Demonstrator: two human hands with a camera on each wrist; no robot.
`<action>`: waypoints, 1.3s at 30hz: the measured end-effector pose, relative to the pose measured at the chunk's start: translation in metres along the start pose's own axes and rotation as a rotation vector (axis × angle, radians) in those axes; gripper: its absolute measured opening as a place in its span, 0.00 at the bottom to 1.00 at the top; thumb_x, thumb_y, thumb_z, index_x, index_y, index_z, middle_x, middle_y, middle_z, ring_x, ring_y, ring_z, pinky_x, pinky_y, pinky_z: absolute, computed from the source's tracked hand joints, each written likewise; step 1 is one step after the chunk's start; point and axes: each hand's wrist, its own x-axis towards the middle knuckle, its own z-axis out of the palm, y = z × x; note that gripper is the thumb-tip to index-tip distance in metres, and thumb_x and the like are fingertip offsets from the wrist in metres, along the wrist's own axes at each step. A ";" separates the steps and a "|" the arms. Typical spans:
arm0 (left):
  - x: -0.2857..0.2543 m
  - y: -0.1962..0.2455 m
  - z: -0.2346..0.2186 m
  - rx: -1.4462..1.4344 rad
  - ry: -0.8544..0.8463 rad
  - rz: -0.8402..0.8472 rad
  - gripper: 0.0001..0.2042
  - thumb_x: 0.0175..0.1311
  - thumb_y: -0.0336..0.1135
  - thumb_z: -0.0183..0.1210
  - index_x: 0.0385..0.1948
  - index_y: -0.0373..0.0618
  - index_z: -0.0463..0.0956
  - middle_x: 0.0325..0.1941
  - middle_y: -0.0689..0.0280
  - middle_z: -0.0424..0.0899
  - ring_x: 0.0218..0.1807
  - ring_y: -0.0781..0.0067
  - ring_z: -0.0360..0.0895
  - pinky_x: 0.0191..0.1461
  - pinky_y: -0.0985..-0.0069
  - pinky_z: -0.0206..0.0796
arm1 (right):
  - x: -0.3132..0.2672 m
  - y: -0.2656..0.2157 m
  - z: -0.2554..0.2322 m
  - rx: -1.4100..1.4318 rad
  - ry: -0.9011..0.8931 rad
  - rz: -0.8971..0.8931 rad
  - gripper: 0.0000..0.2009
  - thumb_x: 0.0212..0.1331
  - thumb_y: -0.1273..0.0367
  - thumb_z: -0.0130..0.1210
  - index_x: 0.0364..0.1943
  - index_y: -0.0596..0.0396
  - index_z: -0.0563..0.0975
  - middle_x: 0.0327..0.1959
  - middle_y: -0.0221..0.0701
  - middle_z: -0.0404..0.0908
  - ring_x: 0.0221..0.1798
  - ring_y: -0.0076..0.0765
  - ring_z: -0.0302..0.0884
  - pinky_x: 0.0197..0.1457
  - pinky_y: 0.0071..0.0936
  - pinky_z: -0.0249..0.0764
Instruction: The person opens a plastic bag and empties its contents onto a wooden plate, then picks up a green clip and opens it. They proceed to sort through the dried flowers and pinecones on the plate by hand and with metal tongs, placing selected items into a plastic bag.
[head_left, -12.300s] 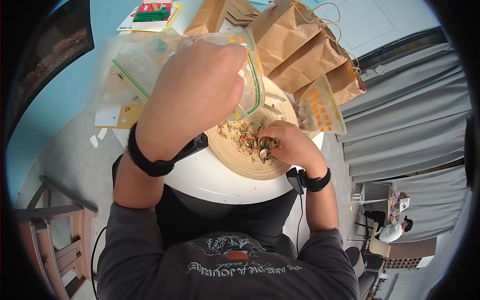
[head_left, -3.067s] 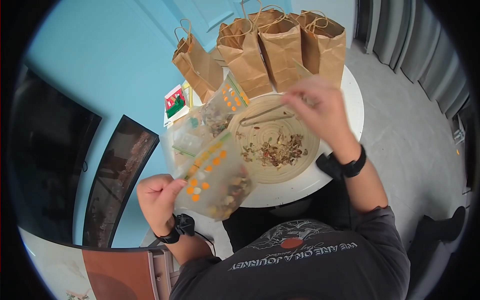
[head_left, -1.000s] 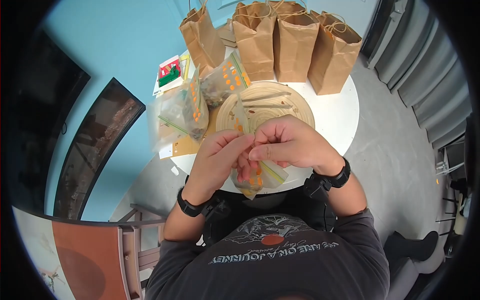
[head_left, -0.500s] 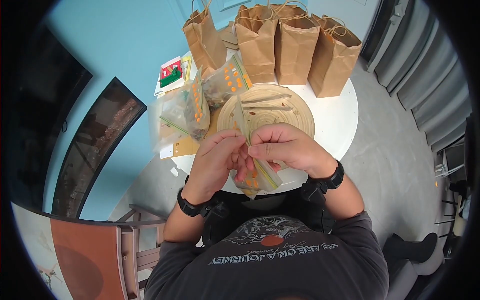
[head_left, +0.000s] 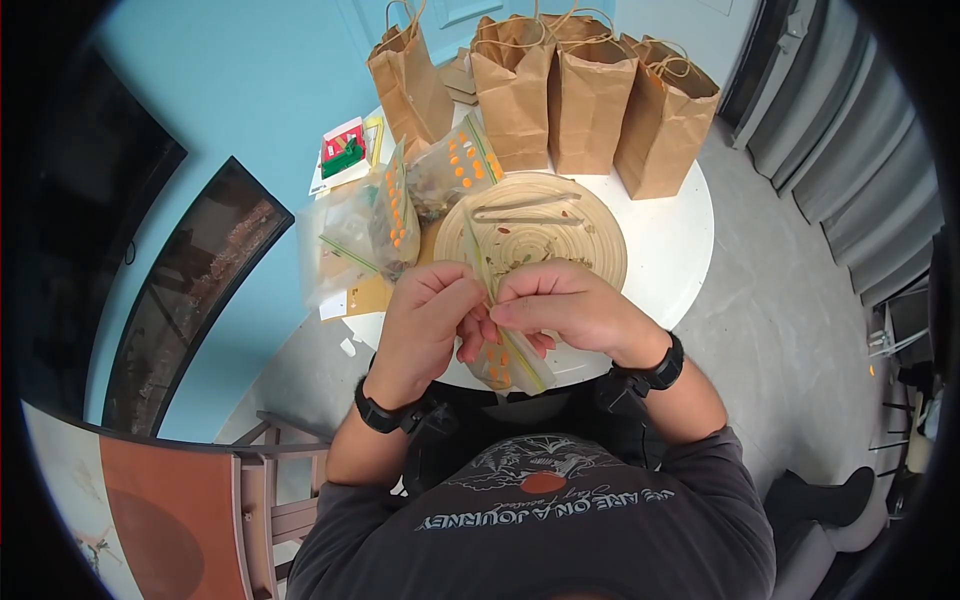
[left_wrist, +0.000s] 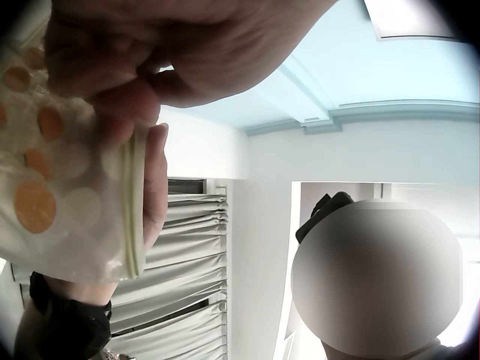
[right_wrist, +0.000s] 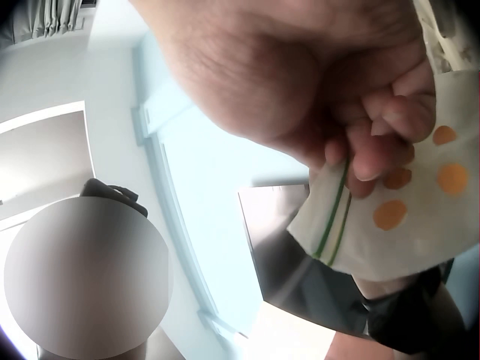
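In front of the body, both hands pinch the zip seal of a clear zip bag (head_left: 497, 365) with orange dots. My left hand (head_left: 425, 320) grips the seal from the left, fingers curled. From the right, my right hand (head_left: 580, 310) pinches the same strip, its thumb close to the left fingertips. The left wrist view shows the dotted bag (left_wrist: 71, 232) hanging below the left fingers. Green and yellow seal lines run along the bag's edge (right_wrist: 334, 217) in the right wrist view. The hands hide part of the bag.
Behind the hands lies a round ringed wooden plate (head_left: 610, 230) with scattered dried bits and metal tongs (head_left: 525, 210). Dotted zip bags (head_left: 395, 220) stand at the left. Several brown paper bags (head_left: 590, 110) line the back of the white round table (head_left: 690, 235).
About three seconds ago the left hand held a filled bag out left and the right hand was raised; both hands now meet at one bag's seal. Over the last second they have shifted slightly nearer.
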 end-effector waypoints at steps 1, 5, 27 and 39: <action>-0.001 0.000 0.000 0.000 0.001 0.002 0.11 0.73 0.30 0.55 0.27 0.37 0.79 0.22 0.60 0.83 0.15 0.77 0.74 0.18 0.81 0.62 | -0.001 -0.002 0.001 0.084 0.057 0.012 0.10 0.74 0.67 0.57 0.35 0.57 0.82 0.25 0.26 0.81 0.25 0.18 0.77 0.28 0.18 0.67; -0.003 0.003 -0.004 -0.026 0.143 0.071 0.10 0.71 0.29 0.55 0.26 0.38 0.78 0.20 0.62 0.81 0.14 0.76 0.74 0.17 0.81 0.61 | -0.004 0.000 -0.006 0.202 0.282 0.025 0.09 0.71 0.69 0.56 0.33 0.57 0.81 0.25 0.29 0.82 0.22 0.21 0.78 0.27 0.19 0.69; -0.026 0.037 0.004 0.183 0.294 0.294 0.12 0.62 0.24 0.51 0.16 0.34 0.73 0.15 0.60 0.74 0.12 0.67 0.74 0.13 0.78 0.58 | -0.044 0.050 -0.035 -0.106 0.184 -0.400 0.37 0.50 0.71 0.81 0.66 0.57 0.73 0.59 0.34 0.80 0.61 0.30 0.79 0.64 0.29 0.78; 0.000 0.057 0.051 -0.160 -0.082 0.414 0.11 0.64 0.28 0.50 0.20 0.35 0.72 0.16 0.61 0.73 0.09 0.69 0.64 0.16 0.74 0.60 | -0.073 0.076 -0.029 -0.139 0.130 -0.152 0.54 0.43 0.74 0.84 0.78 0.60 0.61 0.76 0.39 0.71 0.75 0.39 0.71 0.80 0.39 0.67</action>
